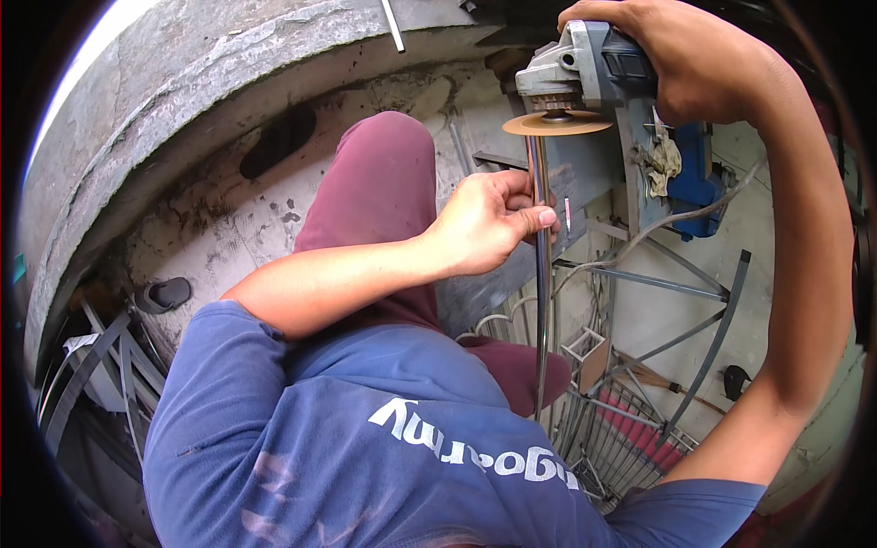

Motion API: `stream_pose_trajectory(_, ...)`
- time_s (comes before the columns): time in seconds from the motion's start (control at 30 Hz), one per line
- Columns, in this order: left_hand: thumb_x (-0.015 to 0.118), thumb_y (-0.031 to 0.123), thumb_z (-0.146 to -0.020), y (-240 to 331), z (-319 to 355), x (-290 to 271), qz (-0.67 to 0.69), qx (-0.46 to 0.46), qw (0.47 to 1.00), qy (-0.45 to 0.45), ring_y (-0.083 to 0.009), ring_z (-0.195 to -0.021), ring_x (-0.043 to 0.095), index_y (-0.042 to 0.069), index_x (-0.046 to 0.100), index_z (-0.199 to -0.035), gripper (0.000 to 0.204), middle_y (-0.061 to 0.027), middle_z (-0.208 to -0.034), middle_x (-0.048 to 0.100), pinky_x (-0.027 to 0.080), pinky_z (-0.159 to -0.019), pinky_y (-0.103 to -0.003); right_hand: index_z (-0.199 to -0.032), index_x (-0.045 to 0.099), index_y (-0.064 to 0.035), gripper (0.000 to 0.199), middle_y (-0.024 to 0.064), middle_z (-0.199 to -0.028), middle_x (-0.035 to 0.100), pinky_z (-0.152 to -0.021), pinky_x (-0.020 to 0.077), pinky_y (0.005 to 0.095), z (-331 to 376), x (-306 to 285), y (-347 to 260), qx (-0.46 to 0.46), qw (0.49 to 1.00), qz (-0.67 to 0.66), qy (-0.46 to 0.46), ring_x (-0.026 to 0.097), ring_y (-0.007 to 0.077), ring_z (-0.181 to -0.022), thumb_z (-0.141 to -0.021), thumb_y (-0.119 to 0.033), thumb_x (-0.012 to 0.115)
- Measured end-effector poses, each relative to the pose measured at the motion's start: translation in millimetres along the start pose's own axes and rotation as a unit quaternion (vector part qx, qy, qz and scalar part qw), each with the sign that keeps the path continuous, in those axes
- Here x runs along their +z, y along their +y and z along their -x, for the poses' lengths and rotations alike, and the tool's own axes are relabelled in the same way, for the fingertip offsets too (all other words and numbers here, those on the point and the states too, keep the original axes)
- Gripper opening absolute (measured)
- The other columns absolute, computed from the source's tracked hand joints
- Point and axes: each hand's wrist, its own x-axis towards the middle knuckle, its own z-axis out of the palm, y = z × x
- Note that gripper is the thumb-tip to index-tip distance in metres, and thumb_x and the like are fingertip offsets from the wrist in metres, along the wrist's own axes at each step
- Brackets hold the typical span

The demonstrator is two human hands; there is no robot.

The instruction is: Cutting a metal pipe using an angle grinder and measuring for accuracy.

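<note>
My left hand (493,219) is closed round a shiny metal tube (543,301), thumb laid along its side, with the tube running from near my knee up to the disc. High on the right, my right hand (699,59) grips an angle grinder (585,68) by its dark body; its underside is hidden. A thin tan disc (559,124) on the grinder lies flat across the far end of the tube. Whether the disc touches the tube or is spinning I cannot tell.
A blue tool (696,178) with a grey cable (671,222) sits right of the tube. Below it stand a dark metal frame (676,283) and a wire basket (630,438). Metal strips (100,365) are piled at left, near a dark slipper (164,294). A concrete ledge (183,119) curves along the far left.
</note>
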Motion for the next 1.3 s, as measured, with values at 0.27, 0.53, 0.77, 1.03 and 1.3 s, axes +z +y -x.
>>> stream_pose_trajectory(0.27, 0.073, 0.011, -0.112, 0, 1, 0, 0.011, 0.004, 1.0, -0.001, -0.0192, -0.112, 0.08, -0.009, 0.068, -0.136, 0.032, -0.015, -0.116, 0.082, 0.064, -0.096, -0.035, -0.149, 0.064, -0.013, 0.076, 0.0216, -0.118, 0.081, -0.097, 0.0625, 0.047, -2, -1, -1, -0.002, 1.0, 0.006, -0.007, 0.078, 0.0408, -0.111, -0.075, -0.001, 0.079)
stream_pose_trajectory(0.53, 0.073, 0.01, -0.112, 2, 3, 0, 0.015, 0.008, 1.0, -0.001, -0.0187, -0.113, 0.08, -0.008, 0.068, -0.134, 0.029, -0.0137, -0.116, 0.082, 0.064, -0.096, -0.034, -0.153, 0.061, -0.0128, 0.08, 0.0232, -0.119, 0.081, -0.096, 0.0626, 0.0475, -4, -1, -6, 0.025, 0.999, 0.026, -0.013, 0.078, 0.0413, -0.112, -0.075, -0.003, 0.079)
stream_pose_trajectory(0.77, 0.071, 0.01, -0.113, -4, 1, -5, 0.024, 0.014, 0.999, -0.018, -0.0208, -0.115, 0.079, -0.006, 0.067, -0.135, 0.028, -0.0132, -0.117, 0.081, 0.063, -0.101, -0.037, -0.154, 0.061, -0.0107, 0.082, 0.0224, -0.121, 0.08, -0.095, 0.0627, 0.0479, 0, 7, 18, 0.003, 0.999, 0.013, 0.032, 0.078, 0.0424, -0.111, -0.074, -0.003, 0.08)
stream_pose_trajectory(1.03, 0.067, 0.021, -0.116, -24, -6, -31, 0.23, 0.036, 0.949, -0.212, -0.0258, -0.139, 0.067, 0.005, 0.053, -0.156, 0.045, -0.0158, -0.147, 0.069, 0.05, -0.123, -0.046, -0.164, 0.052, -0.0178, 0.1, 0.0218, -0.103, 0.076, -0.091, 0.0569, 0.0447, 11, 122, 76, 0.11, 0.933, -0.167, 0.299, 0.075, 0.04, -0.091, -0.069, 0.004, 0.072)
stream_pose_trajectory(1.3, 0.067, 0.018, -0.116, -24, -13, -37, 0.232, 0.038, 0.941, -0.245, -0.0354, -0.154, 0.058, 0.003, 0.046, -0.164, 0.055, -0.0241, -0.165, 0.057, 0.046, -0.128, -0.051, -0.165, 0.052, -0.0226, 0.096, 0.022, -0.112, 0.08, -0.093, 0.0587, 0.047, 25, 181, 41, 0.135, 0.903, -0.265, 0.309, 0.074, 0.0492, -0.097, -0.074, 0.002, 0.071)
